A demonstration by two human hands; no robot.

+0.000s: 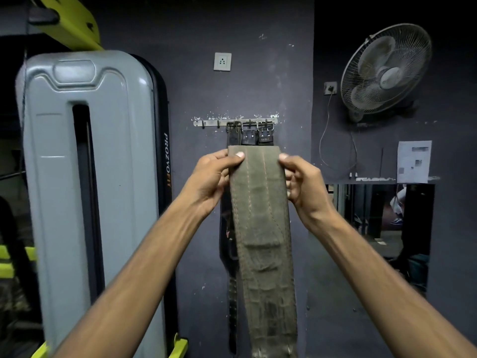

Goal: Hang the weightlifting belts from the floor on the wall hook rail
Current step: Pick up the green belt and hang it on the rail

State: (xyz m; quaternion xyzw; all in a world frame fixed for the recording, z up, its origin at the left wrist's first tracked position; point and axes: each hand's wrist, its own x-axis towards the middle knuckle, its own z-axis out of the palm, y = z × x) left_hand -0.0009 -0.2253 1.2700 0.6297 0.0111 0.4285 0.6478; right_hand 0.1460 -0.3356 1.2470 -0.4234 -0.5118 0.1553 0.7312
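Both hands hold one belt (pixel 260 215) up by its top end, near the camera and just below the hook rail (pixel 206 123) on the far wall (pixel 258 86). The left hand (pixel 216 177) pinches the belt's left edge and the right hand (pixel 302 184) its right edge. Each has its thumb on the front face and its fingers curled behind. Gripping both edges seems meant to keep the wide strap flat and square to the rail, so that its end can be lifted to a hook without twisting. The rest of the belt hangs straight down between the forearms and runs out of view at the bottom.

Three dark belts (pixel 247 136) hang by their metal buckles from the right part of the rail, directly behind the one being held. The hooks to the left look free, so the belt will probably need to shift left as it goes up.

The belt is broad, stiff-looking leather in a dull grey-green, with a cracked, scaly grain and rows of pale stitching down its length. An overlapping layer ends partway down. Its top edge is cut straight. No buckle shows on it, so I cannot tell what would catch the hook.
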